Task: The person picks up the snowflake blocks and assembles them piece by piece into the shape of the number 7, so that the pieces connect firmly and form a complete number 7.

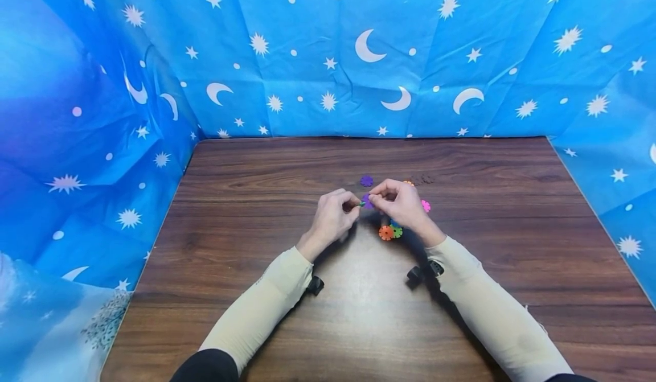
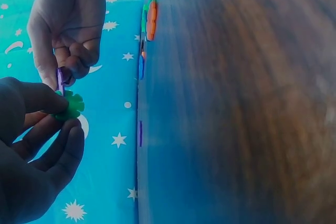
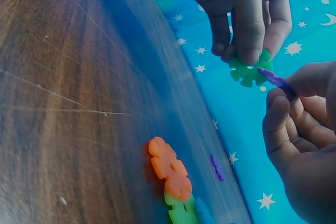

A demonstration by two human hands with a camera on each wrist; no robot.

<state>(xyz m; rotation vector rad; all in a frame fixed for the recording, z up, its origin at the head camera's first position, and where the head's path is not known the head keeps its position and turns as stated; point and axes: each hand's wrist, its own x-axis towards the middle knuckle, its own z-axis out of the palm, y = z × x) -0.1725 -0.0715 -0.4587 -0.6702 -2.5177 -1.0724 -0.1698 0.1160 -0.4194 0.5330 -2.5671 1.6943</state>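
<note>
In the head view, my left hand (image 1: 330, 217) and right hand (image 1: 404, 204) meet above the table. My left thumb and fingers pinch a green notched, flower-shaped disc (image 3: 242, 75). A purple notched disc (image 3: 279, 84) is pinched in my right hand, seen nearly edge-on in the right wrist view. The two discs meet at their rims, standing at an angle to each other, with the purple edge at a notch of the green one. Fingertips cover part of both discs.
Below my right hand are an orange disc (image 1: 385, 233) and a lime green disc (image 1: 397, 231), joined, with blue beside them. Another purple disc (image 1: 366, 181) lies farther back. A pink disc (image 1: 426, 206), an orange piece (image 1: 408, 183) and brown pieces (image 1: 426, 179) lie rightward. A star-patterned cloth (image 1: 328, 57) borders the table.
</note>
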